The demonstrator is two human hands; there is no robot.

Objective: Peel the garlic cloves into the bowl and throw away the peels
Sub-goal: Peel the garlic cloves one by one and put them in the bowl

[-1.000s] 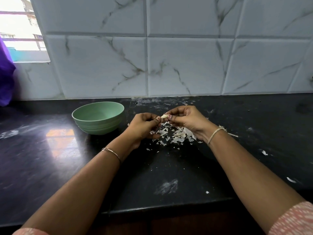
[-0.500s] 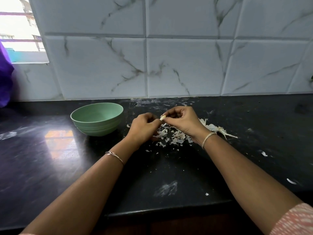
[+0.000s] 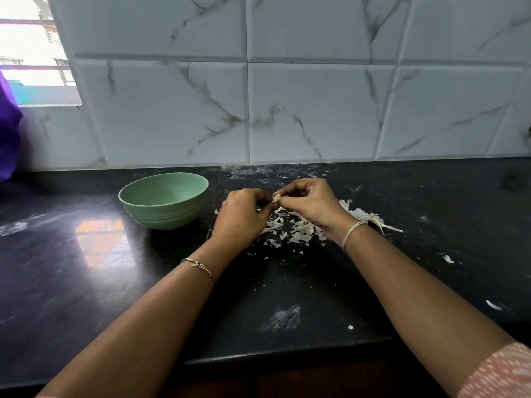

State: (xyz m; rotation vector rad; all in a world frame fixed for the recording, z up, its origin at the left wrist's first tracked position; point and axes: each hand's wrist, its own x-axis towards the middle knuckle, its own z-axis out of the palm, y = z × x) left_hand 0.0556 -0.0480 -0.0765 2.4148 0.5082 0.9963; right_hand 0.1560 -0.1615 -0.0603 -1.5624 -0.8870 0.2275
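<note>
A small pale garlic clove [image 3: 276, 197] is pinched between the fingertips of both hands above the black counter. My left hand [image 3: 242, 216] holds it from the left with curled fingers, and my right hand [image 3: 311, 205] grips it from the right. A heap of white garlic peels [image 3: 293, 229] lies on the counter right under the hands. More peel and a garlic stem [image 3: 370, 218] lie behind my right wrist. The green bowl [image 3: 163, 201] stands to the left of my left hand; its visible inside shows no cloves.
The black counter [image 3: 86, 268] runs to a front edge near the bottom of the view. Stray peel bits [image 3: 446, 258] lie on its right side. A white marble-tiled wall [image 3: 316, 110] backs the counter, with a window [image 3: 31, 53] and purple cloth [image 3: 8, 133] at far left.
Both hands have stayed together on the clove, shifting slightly left, so the peel and stem behind my right wrist have come into view. The bowl has not moved.
</note>
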